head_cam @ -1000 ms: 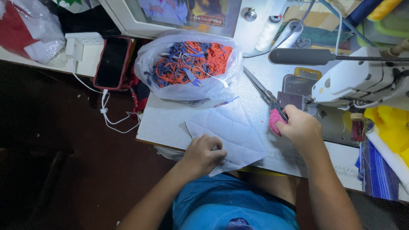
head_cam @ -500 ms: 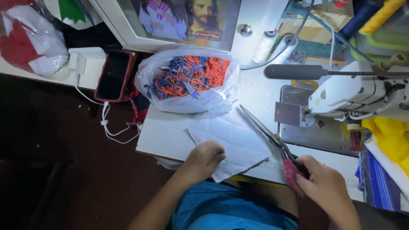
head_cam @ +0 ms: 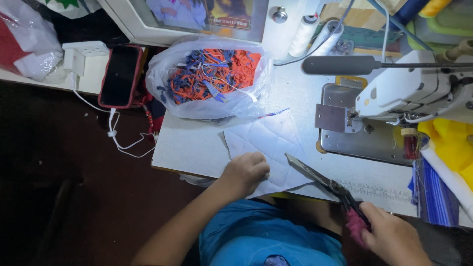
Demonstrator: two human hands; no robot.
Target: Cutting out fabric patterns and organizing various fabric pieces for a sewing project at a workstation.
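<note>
My left hand (head_cam: 245, 171) lies flat on the white cloth (head_cam: 268, 148), pressing it down near the front edge of the bench (head_cam: 189, 148). Its grip is loose, with the fingers curled over the cloth and not pinching it. My right hand (head_cam: 394, 239) is closed around the pink handle of the scissors (head_cam: 325, 183). The blades look almost shut, and the tip points left toward the near edge of the cloth. The near corner of the cloth hangs a little over the bench edge.

There is open room on the bench to the left of the cloth, and a bare strip on the right in front of the sewing machine (head_cam: 409, 93). Far from me, a plastic bag (head_cam: 209, 76) full of red and blue scraps sits just past the cloth. A phone (head_cam: 119, 75) lies off to the far left, beside the bench.

Since half a second ago, the scissors have dropped lower, toward me, and lie flatter. My right hand has slid a little nearer to the bottom right. My left hand has stayed on the cloth.
</note>
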